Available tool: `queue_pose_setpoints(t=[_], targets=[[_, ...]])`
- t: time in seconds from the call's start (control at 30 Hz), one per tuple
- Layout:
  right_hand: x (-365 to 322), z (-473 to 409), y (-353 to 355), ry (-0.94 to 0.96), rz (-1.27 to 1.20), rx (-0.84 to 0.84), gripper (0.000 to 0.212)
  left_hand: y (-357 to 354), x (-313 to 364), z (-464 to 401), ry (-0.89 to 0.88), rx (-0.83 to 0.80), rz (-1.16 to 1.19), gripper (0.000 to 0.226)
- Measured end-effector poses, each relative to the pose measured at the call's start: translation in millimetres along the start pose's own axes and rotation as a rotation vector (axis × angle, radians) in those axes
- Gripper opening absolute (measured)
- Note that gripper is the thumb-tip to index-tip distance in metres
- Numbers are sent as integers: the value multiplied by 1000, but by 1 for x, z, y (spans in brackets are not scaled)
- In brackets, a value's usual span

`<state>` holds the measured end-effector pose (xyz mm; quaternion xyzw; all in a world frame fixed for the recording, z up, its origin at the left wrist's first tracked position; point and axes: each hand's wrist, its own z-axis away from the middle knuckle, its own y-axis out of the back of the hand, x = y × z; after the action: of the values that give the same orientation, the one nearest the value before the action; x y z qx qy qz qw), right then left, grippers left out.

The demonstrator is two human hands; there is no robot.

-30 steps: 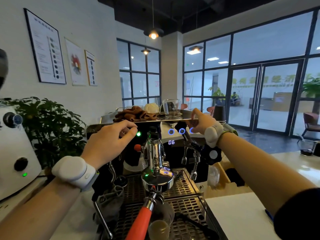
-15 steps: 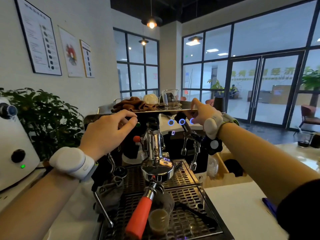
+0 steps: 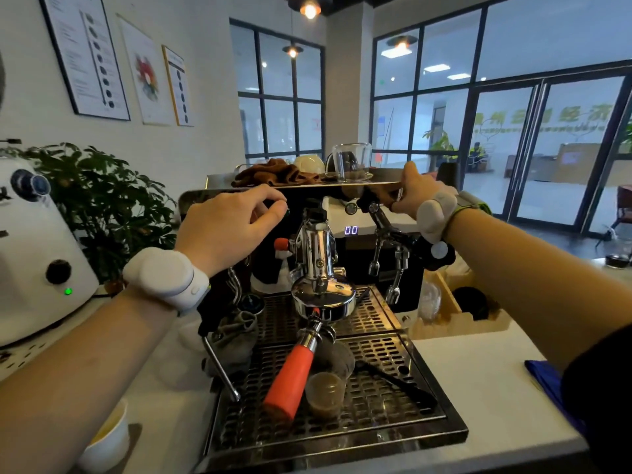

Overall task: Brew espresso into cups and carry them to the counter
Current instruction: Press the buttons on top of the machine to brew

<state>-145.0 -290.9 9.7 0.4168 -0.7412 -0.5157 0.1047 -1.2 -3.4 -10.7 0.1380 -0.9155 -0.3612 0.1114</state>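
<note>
A: Hands?
B: Two. Left hand (image 3: 225,224) up at the espresso machine (image 3: 342,254) front, fingers curled, tips at the panel under the top edge; can't tell if it pinches anything. Right hand (image 3: 415,193) grips the top-right edge of the machine, thumb over the tray rim.
A: Cups?
B: One small cup (image 3: 325,393) w/ brown espresso on the drip tray (image 3: 393,371), just right of the orange portafilter handle (image 3: 290,378), below the group head. One clear cup (image 3: 337,357) right behind it, touching or nearly.
A: On top?
B: One brown cloth (image 3: 273,174), one white cup (image 3: 309,164), one glass mug (image 3: 352,160).
A: Display?
B: Reads 00.
A: Surface, room?
B: White counter (image 3: 478,388); one white grinder (image 3: 37,261) and one plant (image 3: 102,203) at left, one white bowl (image 3: 109,436) at the lower left. Three posters (image 3: 85,56) on a white wall, black-framed windows, glass doors at right.
</note>
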Motion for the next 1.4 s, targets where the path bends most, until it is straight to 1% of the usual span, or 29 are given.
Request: queue_pose_setpoints(t=[0.1,0.17,0.37,0.5,0.67,0.83,1.2,1.4], targets=[[-1,-1,0,-21,-1,-18,59,0,0,-1,9,-11,-12,33],[1,-3,-1,-13,7,-11,60,1,0,0,4,-7,-27,34],[5,-8,-8,-8,5,-5,54,-1,-1,1,-25,18,-11,36],[10,-11,-11,-6,-17,14,49,-2,-1,3,-42,19,-40,37],[10,-12,-11,-4,-37,12,52,-2,0,3,-48,16,-48,37],[10,-14,-12,-14,-29,16,44,-2,1,3,-53,24,-54,37],[12,-14,-14,-8,-16,20,46,-2,1,3,-70,21,-63,37],[10,-12,-13,-13,-12,8,44,-2,1,4,-82,28,-74,36]])
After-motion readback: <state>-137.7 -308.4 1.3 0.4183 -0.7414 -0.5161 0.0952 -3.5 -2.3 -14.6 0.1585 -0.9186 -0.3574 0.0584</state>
